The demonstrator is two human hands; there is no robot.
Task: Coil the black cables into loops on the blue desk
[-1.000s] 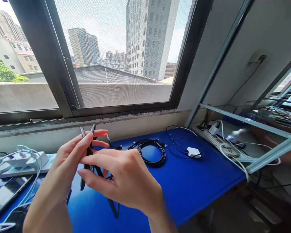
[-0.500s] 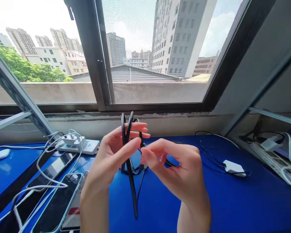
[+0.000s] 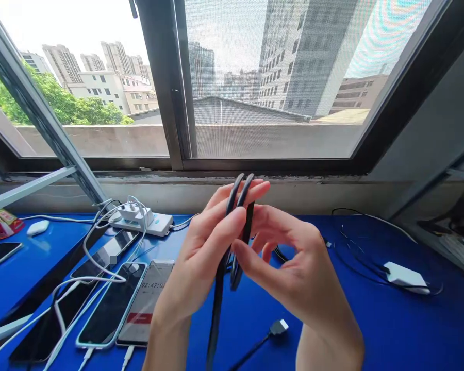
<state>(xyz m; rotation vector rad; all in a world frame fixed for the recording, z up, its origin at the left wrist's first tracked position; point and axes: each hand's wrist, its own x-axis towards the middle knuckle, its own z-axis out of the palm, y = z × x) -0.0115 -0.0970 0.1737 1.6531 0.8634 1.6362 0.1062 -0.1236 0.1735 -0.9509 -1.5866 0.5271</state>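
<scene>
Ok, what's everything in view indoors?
Looped cable: one, black, in hands
Metal-tipped plug: one, black, front
Boxy adapter: one, white, right
Thin wires: several, black, right
Flat phones: at least four, dark, left
Long power strip: one, white, left
Tangled cords: several, white, left
Shiny packet: one, red, left
Small rounded object: one, white, left
Smooth tabletop: count unclear, blue, beneath
Metal bars: several, grey, sides
Glazed window: one, dark-framed, back
Left hand: one, bare, centre
Right hand: one, bare, centre
</scene>
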